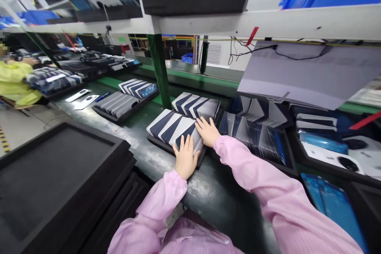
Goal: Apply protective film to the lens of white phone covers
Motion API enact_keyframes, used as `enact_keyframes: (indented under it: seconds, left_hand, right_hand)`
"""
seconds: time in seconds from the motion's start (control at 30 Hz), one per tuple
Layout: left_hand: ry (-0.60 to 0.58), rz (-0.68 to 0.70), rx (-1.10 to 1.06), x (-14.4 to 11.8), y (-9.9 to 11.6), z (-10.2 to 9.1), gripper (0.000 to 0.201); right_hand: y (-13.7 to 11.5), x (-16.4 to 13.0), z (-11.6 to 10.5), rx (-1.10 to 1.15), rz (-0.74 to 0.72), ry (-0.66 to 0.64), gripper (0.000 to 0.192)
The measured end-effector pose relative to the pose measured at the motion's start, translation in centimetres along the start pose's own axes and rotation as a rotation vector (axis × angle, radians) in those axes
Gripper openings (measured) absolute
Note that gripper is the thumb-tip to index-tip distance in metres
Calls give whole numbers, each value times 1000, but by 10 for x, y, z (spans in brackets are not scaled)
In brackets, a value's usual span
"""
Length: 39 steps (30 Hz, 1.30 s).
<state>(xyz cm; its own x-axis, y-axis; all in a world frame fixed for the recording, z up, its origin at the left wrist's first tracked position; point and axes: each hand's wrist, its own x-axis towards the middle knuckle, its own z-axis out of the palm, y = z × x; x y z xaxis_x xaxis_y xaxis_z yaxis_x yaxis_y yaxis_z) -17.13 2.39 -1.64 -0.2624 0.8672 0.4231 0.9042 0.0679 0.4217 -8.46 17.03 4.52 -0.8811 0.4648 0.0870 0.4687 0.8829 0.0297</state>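
Observation:
A black tray (159,141) on the workbench holds two rows of thin, overlapping phone back panels (171,127), white, grey and dark blue, fanned in slanted stacks. My left hand (186,158) rests on the near row at its right front part, fingers spread and laid on the panels. Farther back, my right hand (207,131) touches the right end of the same stacks with fingers stretched out. Neither hand is closed around a panel. Part of the tray's right side is hidden by my hands.
A second tray of fanned panels (253,137) stands close on the right, with blue film-covered pieces (335,206) beyond. Left are another panel tray (119,105) and stacked black trays (59,166). A green post (160,71) rises behind; a shelf (268,22) hangs overhead. A person in yellow (18,83) sits far left.

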Motion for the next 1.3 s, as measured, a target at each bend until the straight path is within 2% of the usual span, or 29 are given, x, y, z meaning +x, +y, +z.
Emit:
enact_keyframes:
  seconds: [0.13,0.23,0.3,0.4,0.43,0.5,0.57,0.63,0.73,0.8,0.9,1.0,1.07,1.2,1.3]
  left_hand:
    - [5,23,44,2,2,-6,60]
    - [-48,87,66,5,6,-11,53]
    - [-90,94,70,7,8,-12,49]
    - [-117,67,62,10,11,-9,50]
    - [-117,60,61,10,12,-8,51]
    - [-94,56,32,7,12,-4,55]
    - [-24,46,-55,0,8,-1,60]
    - [122,-46,-199,-8,-3,-1,67]
    - [433,-400,-436,-13,-35,-5,76]
    - [546,-556,-476,-8,-63,-9,75]
    - [665,-723,-507,12,-104,-13,58]
    - [752,-822,-538,36,-132,-13,40]
    - [794,-847,-557,48,-141,-10,35]
    - [859,-873,-596,57,-146,-5,33]
    - [884,-902,-634,56,-148,-4,34]
  right_hand:
    - [-13,-20,1,87,98,173,73]
    - [-28,-55,16,390,150,364,71]
    - [-40,-78,31,706,271,466,71]
    - [-56,-103,54,1308,635,469,78]
    - [-61,-108,60,1443,729,444,80]
    - [-68,-112,66,1577,825,405,82]
    - [-74,-111,68,1636,857,397,83]
    - [-79,-107,66,1697,897,409,85]
    - [-82,-97,62,1774,972,440,83]
    - [-81,-89,60,1811,1036,461,75]
    - [-76,-78,54,1846,1136,466,56]
    - [-67,-67,45,1893,1202,418,24]
    - [-62,-61,39,1937,1217,378,10]
    - [-61,-48,31,2018,1191,332,19]
    - [-68,-38,29,2045,1180,346,10]
